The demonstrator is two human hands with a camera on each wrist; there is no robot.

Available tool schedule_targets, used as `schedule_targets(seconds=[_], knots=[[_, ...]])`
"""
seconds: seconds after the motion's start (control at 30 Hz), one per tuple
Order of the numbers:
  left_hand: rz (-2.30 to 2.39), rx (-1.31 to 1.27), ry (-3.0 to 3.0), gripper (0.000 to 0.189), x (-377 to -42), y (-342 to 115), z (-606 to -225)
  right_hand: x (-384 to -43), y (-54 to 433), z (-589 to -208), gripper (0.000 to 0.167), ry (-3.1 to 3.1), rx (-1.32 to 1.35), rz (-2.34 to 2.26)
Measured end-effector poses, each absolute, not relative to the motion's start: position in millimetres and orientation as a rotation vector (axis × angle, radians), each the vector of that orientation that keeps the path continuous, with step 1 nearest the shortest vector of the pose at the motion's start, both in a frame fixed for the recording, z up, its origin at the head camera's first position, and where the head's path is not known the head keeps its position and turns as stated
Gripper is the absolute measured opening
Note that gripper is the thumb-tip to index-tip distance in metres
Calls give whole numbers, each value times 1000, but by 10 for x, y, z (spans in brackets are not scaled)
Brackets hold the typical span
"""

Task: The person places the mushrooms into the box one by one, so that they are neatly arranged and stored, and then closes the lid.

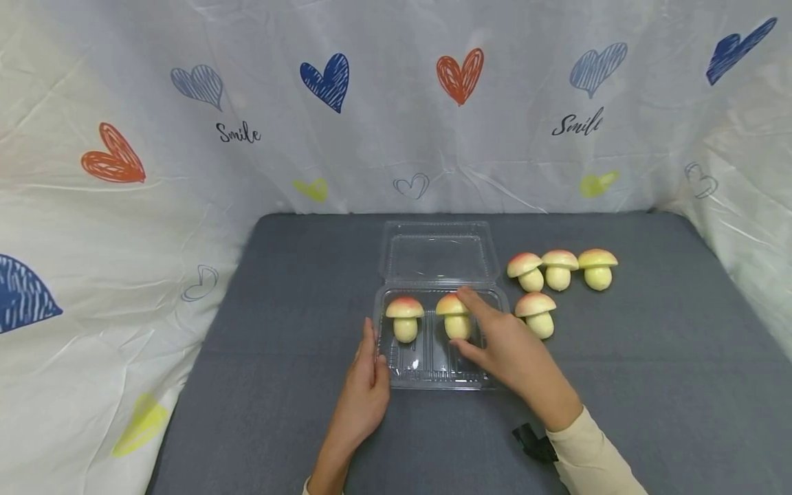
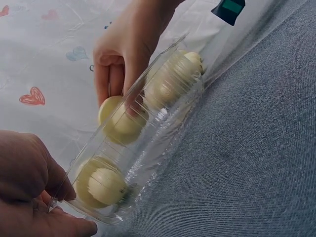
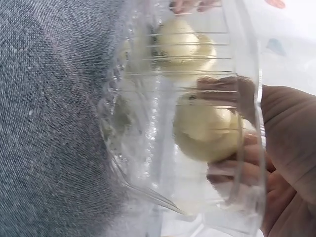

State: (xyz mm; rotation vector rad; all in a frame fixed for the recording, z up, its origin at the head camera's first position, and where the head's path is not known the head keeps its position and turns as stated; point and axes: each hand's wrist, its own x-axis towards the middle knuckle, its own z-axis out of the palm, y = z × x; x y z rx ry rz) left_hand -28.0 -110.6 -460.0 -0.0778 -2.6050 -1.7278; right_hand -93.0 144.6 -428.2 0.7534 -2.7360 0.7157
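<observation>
A clear plastic clamshell box [image 1: 427,375] lies on the cloth with its lid [image 1: 439,254] folded open to the back. My left hand [image 1: 365,392] holds the left edge of the box; in the left wrist view its thumb and fingers pinch a corner. One toy mushroom [image 1: 405,330] with a red-and-yellow cap stands in the left of the box. Over the right side, my right hand [image 1: 516,354] grips a second mushroom [image 1: 456,326] between thumb and fingers. Through the clear wall, the right wrist view shows this mushroom [image 3: 202,128] between the fingers.
To the right of the box sits a loose mushroom [image 1: 537,316], with a row of three mushrooms [image 1: 559,271] behind it. Dark grey cloth [image 1: 278,309] covers the table. A white curtain [image 1: 371,151] printed with hearts hangs behind. A black strap [image 1: 533,443] is at the right wrist.
</observation>
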Motion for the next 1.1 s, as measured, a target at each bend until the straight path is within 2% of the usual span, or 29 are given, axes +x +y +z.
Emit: schedule_targets(seconds=[1.1], knots=[[-1697,-104,-2606,70,-287,-1112,-4588,-955,1231,-4457,84,-2698,708,652]])
